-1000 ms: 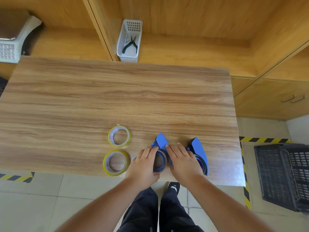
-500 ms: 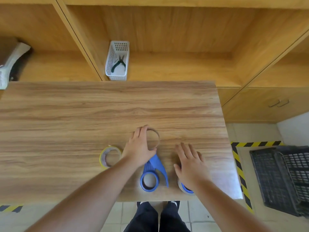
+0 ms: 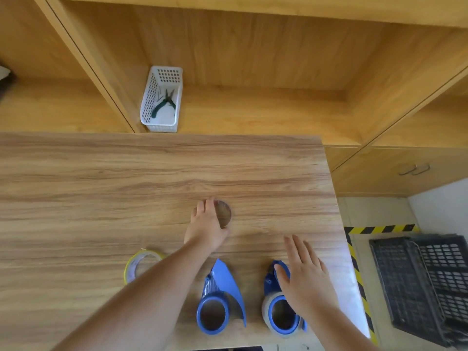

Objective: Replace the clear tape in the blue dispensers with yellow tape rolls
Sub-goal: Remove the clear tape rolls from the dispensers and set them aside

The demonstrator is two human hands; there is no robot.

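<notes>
Two blue dispensers lie near the table's front edge. The left dispenser [image 3: 217,304] has a bare hub with no roll on it. The right dispenser [image 3: 279,307] still carries a clear roll. My left hand [image 3: 206,226] reaches over the middle of the table and grips a clear tape roll [image 3: 225,214] that lies flat on the wood. My right hand [image 3: 304,274] hovers open, fingers spread, over the right dispenser. One yellow tape roll [image 3: 138,264] lies at the front left, partly hidden by my left forearm.
A white basket [image 3: 162,100] with pliers stands on the shelf behind the table. A dark crate [image 3: 425,282] sits on the floor at the right, past black-and-yellow floor tape [image 3: 379,229]. Wooden cabinets line the back.
My left hand took the clear roll off the left dispenser and carried it to the table's middle. My right hand let go and opened. The view tilted, hiding one yellow roll.
</notes>
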